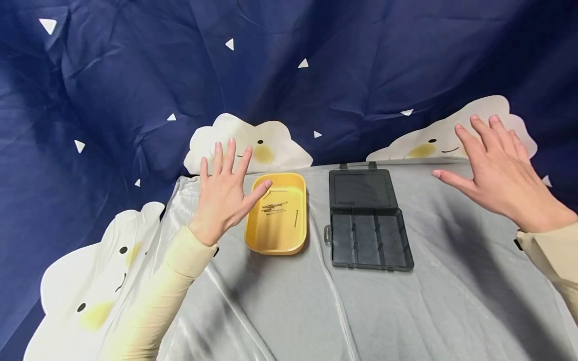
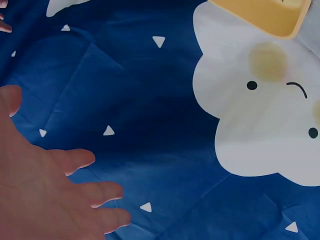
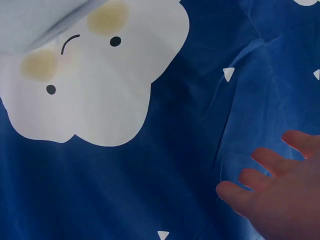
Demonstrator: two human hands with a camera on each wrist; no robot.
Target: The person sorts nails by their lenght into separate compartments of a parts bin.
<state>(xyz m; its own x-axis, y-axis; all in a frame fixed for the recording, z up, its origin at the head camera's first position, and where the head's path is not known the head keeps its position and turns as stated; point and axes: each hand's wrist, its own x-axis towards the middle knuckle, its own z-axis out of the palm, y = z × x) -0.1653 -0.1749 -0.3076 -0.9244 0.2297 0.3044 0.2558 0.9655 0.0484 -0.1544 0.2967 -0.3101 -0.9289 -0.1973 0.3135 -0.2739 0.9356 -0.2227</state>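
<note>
My left hand (image 1: 223, 198) is raised with its fingers spread, holding nothing. From the head camera its thumb overlaps the left edge of a yellow tray (image 1: 271, 243), in which several thin nails or screws (image 1: 273, 206) lie loose. My right hand (image 1: 501, 175) hovers with straight fingers to the right of a dark grey plastic case (image 1: 365, 189). That case lies with its lid folded back, and dividers split its base into compartments. In the left wrist view the left hand (image 2: 55, 185) shows spread fingers; the right wrist view shows the right hand (image 3: 280, 185) with nothing in it.
A silvery grey cloth (image 1: 289, 301) with creases covers the table. Behind and to the left hangs a dark blue fabric (image 1: 289, 85) printed with white triangles and smiling clouds. The case's latch (image 1: 327, 234) sticks out on its left side, towards the tray.
</note>
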